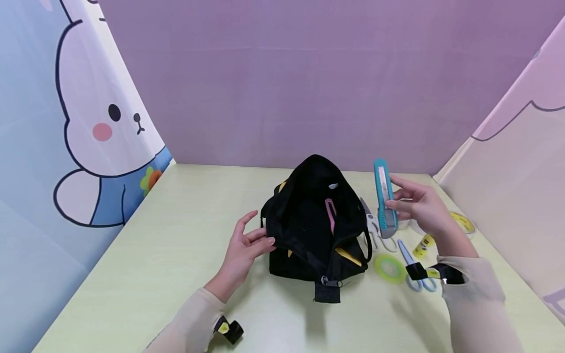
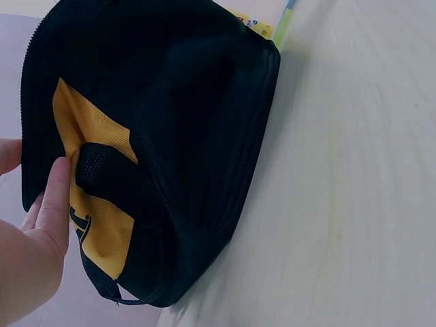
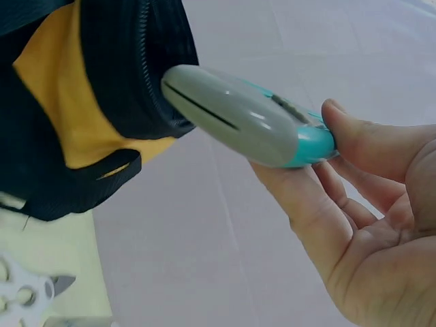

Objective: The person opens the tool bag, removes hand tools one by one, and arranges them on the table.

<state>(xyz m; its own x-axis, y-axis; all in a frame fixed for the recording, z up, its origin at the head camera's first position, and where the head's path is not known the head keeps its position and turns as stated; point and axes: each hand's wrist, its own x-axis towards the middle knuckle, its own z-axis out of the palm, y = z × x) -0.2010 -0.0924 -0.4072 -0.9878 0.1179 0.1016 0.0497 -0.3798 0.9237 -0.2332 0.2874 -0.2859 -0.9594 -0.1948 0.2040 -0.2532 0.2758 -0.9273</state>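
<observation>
A black bag (image 1: 304, 264) with yellow panels stands unzipped on the table, its mouth gaping toward me. My left hand (image 1: 243, 250) holds the bag's left rim, with fingers against the yellow panel (image 2: 102, 245) in the left wrist view. In my right hand (image 1: 419, 203) I pinch a teal utility knife (image 1: 384, 196) between thumb and fingers, raised to the right of the bag. Its grey end (image 3: 231, 116) points at the bag in the right wrist view. Inside the bag lie a long pink object (image 1: 330, 215) and a small whitish thing (image 1: 333, 186).
Right of the bag lie white-handled scissors (image 1: 372, 228), a green tape roll (image 1: 390, 268), blue scissors (image 1: 412, 264), a yellow glue stick (image 1: 423, 246) and a yellow tape roll (image 1: 462, 222). A purple backdrop (image 1: 287, 88) closes off the table's far edge.
</observation>
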